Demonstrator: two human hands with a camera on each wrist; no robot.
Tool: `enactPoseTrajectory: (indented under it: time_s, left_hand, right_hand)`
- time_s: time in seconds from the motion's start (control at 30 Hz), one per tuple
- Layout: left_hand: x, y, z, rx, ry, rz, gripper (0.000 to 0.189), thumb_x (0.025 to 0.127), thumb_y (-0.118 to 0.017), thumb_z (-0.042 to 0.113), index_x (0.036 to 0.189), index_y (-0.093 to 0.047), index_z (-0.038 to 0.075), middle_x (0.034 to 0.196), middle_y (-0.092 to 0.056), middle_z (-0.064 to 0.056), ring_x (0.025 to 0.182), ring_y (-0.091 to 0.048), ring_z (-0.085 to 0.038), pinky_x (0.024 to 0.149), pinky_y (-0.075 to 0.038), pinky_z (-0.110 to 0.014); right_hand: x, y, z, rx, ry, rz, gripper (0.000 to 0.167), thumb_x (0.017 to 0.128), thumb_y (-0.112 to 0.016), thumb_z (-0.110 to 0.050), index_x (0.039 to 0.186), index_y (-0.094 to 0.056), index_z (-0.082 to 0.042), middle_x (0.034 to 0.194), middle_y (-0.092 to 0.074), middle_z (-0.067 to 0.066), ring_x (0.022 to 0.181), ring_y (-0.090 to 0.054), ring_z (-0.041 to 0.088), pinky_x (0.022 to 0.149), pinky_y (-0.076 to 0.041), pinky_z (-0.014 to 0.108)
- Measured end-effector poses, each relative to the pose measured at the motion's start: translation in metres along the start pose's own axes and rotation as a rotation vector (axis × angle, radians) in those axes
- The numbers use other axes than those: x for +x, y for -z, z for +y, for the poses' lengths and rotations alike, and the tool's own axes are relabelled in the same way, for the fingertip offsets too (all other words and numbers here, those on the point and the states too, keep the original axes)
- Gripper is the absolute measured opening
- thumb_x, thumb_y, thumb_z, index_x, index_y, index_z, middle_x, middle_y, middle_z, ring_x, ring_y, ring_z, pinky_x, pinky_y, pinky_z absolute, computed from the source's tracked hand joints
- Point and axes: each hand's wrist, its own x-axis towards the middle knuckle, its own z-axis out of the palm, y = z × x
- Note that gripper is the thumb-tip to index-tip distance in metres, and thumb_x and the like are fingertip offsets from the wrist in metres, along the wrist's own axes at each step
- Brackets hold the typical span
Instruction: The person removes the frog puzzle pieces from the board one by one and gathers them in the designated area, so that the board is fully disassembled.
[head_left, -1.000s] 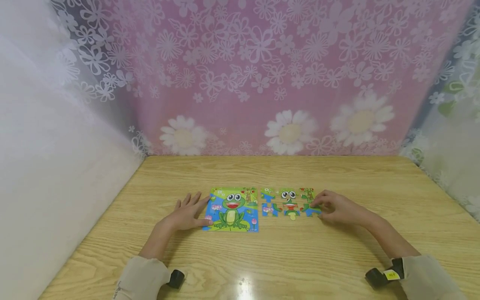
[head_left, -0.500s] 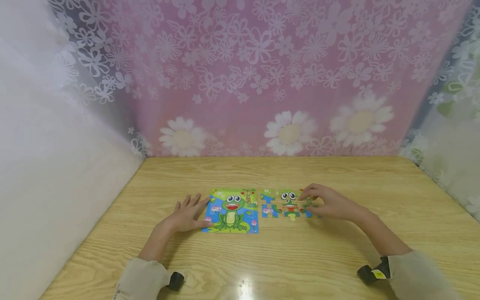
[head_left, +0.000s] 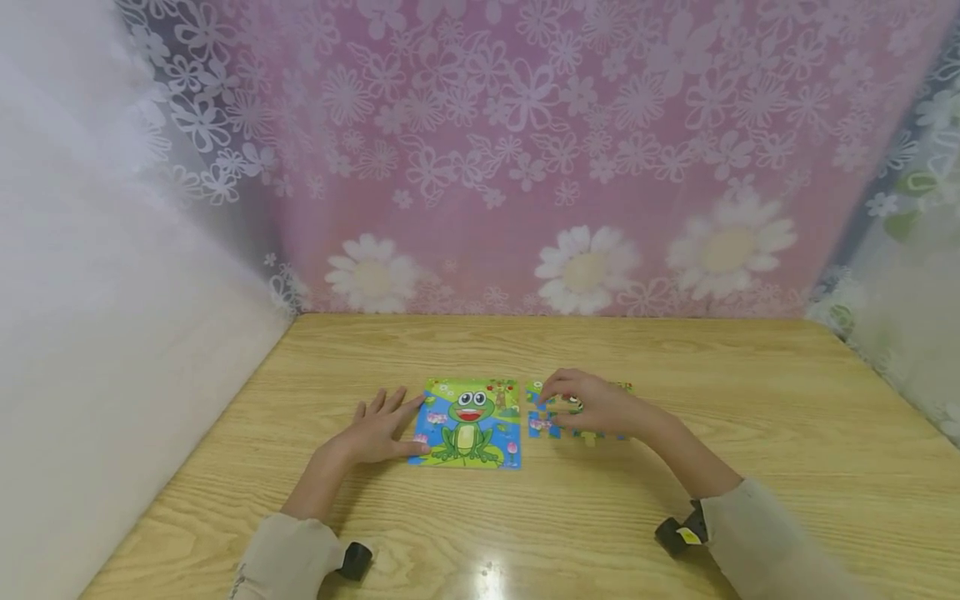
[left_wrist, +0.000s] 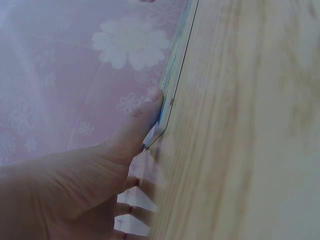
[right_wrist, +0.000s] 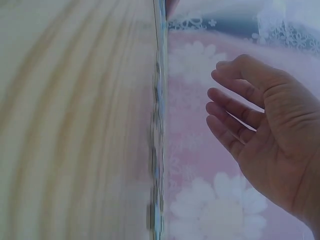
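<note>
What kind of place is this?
Probably a small curtained-off booth for tabletop work, though that's a guess: a wood-grain table with a pink flowered backdrop behind it, pale sheeting at the side, and a frog picture board beside jigsaw pieces.

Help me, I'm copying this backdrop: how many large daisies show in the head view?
3, low on the pink backdrop behind the table: left daisy, middle daisy, right daisy, set slightly higher. None looks hidden.
</note>
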Motion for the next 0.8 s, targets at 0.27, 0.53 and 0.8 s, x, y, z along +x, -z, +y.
enactPoseTrajectory:
  time_s: [0.27,0.53,0.8]
  left_hand:
    - [0.002,-0.001,-0.003,0.009,-0.003,-0.012,0.084,0.085,-0.058,0.052,0.148,-0.019,0.013,0.149,-0.006,-0.022,0.132,0.005,-0.046,0.098,0.005,-0.065]
    - [0.001,0.001,-0.006,0.035,-0.008,-0.053,0.093,0.080,-0.061,0.057,0.149,-0.014,0.016,0.150,-0.001,-0.021,0.132,0.010,-0.045,0.099,0.007,-0.063]
    - [0.000,0.003,-0.003,0.045,-0.007,-0.067,0.092,0.079,-0.062,0.057,0.149,-0.017,0.016,0.150,-0.001,-0.022,0.132,0.009,-0.046,0.098,0.005,-0.064]
  right_hand:
    - [0.032,-0.018,-0.013,0.017,0.001,-0.029,0.021,0.086,-0.061,-0.006,0.106,-0.064,-0.006,0.112,-0.054,0.005,0.099,-0.051,0.028,0.079,-0.046,0.043]
    - [0.062,-0.040,-0.030,0.053,-0.030,-0.054,0.021,0.086,-0.063,-0.010,0.107,-0.066,-0.007,0.109,-0.054,0.002,0.098,-0.053,0.026,0.080,-0.047,0.039]
    - [0.085,-0.062,-0.045,0.123,-0.069,-0.083,0.024,0.087,-0.064,-0.014,0.109,-0.065,-0.006,0.110,-0.054,0.003,0.099,-0.053,0.022,0.081,-0.047,0.032]
